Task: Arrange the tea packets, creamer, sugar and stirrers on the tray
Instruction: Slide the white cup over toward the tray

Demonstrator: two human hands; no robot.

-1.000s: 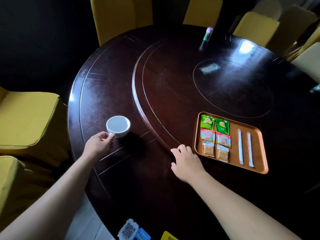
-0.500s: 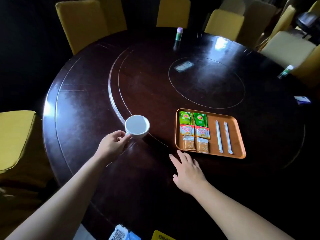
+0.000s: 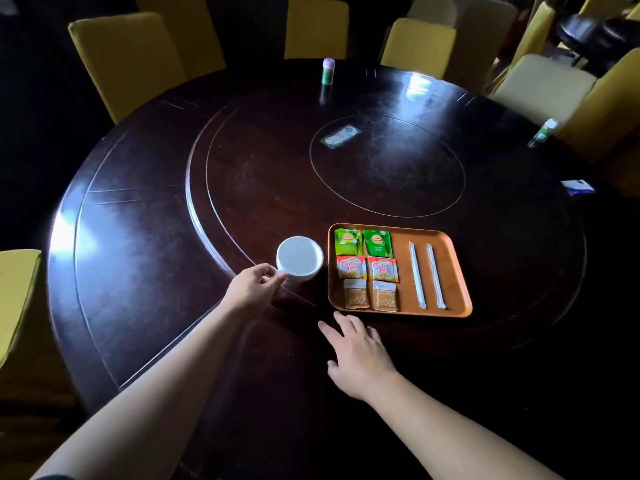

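Observation:
An orange tray (image 3: 457, 271) lies on the dark round table. On it are two green tea packets (image 3: 363, 242), two red creamer packets (image 3: 367, 268), two brown sugar packets (image 3: 370, 295) and two white wrapped stirrers (image 3: 426, 275), laid in neat rows. A white cup (image 3: 299, 258) stands just left of the tray. My left hand (image 3: 252, 289) grips the cup's handle. My right hand (image 3: 356, 355) rests flat on the table just in front of the tray, fingers spread, holding nothing.
Yellow chairs (image 3: 128, 60) ring the table. A small bottle (image 3: 328, 71) stands at the far edge, a flat packet (image 3: 341, 136) lies on the centre disc, another bottle (image 3: 542, 132) and a blue box (image 3: 577, 187) sit at the right.
My left hand has slid the cup rightwards across the table until it stands beside the tray. My right hand has drawn back from the tray's near left corner.

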